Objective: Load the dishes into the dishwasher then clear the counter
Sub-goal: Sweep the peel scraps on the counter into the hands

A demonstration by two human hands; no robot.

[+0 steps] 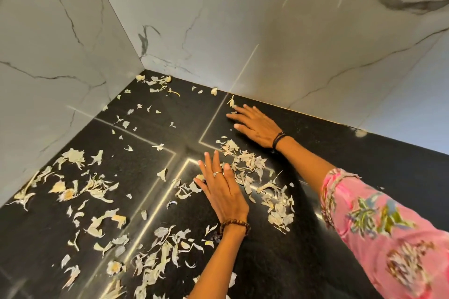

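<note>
At the far left of the black counter (328, 262), where it meets the marble-patterned wall (60, 43), the largest pale petals (73, 155) and whole dried flower heads (66, 194) are scattered thickly; a second wilted head (113, 267) lies nearer the front edge. The surface is seen to be dark, speckled and polished, crossed by thin bright seams, while the debris is papery, curled and cream to yellow. No dishes and no dishwasher are in view. Toward the middle, the left hand (222, 189) is laid flat on the stone with fingers straight and slightly spread, nothing being gripped; a ring and a beaded bracelet (234, 223) are worn. Just right of it a loose drift of petals (252, 170) has been gathered between the hands. Further right, near the back wall, the right hand (255, 124) is likewise pressed flat and open, with dark wrist cords (279, 139) and a pink floral sleeve (379, 223) behind it. It is judged that light flakes could be fanned away by a quick sweep, lodged in the seams or corner, or pushed over the front edge; the trailing sleeve could also drag the pile apart.
</note>
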